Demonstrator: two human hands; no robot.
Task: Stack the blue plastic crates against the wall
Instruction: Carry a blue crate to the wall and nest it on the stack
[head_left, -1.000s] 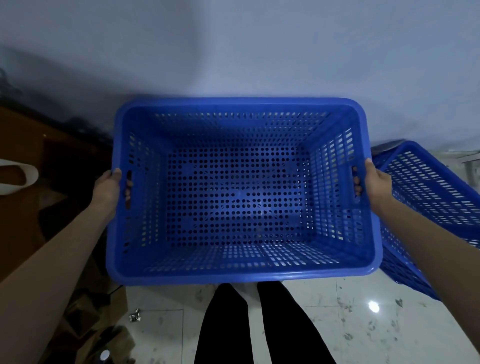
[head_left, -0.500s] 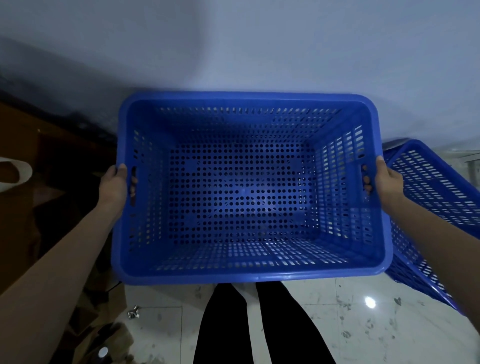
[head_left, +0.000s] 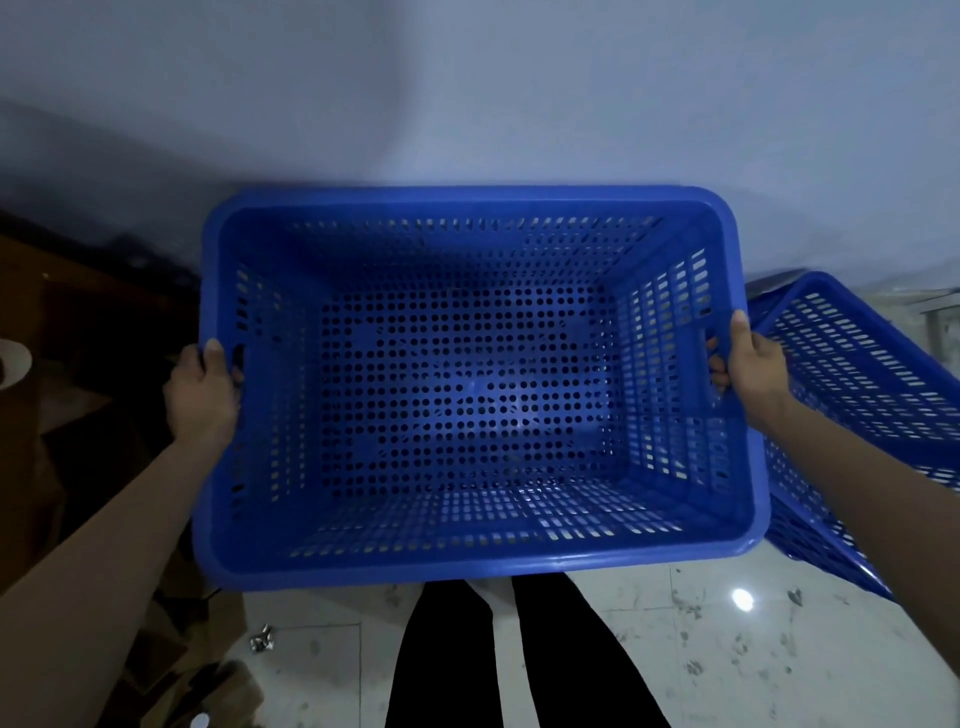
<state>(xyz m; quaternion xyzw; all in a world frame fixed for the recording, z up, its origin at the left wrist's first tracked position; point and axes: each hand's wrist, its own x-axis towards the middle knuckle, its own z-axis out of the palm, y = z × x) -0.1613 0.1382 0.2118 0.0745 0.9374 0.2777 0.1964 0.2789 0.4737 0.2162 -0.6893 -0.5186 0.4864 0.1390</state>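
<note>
Both hands, left hand (head_left: 200, 387) and right hand (head_left: 756, 364), clasp the side handle slots of the empty blue crate (head_left: 467, 564) held near the wall (head_left: 467, 93), probably light, stiff plastic, a second crate (head_left: 862, 395) tilted just right.

The held crate (head_left: 467, 564) is looking like moulded blue plastic, smooth with a slight sheen on the rim, walls and base punched full of holes. Same perforated plastic is being shown by the second crate (head_left: 872, 395) on the right. The floor (head_left: 753, 649) is coming across as glossy pale tile, scuffed and speckled with dirt. The wall (head_left: 519, 93) is looking matt and painted. Matt brown cardboard (head_left: 171, 670) is lying low left.
</note>
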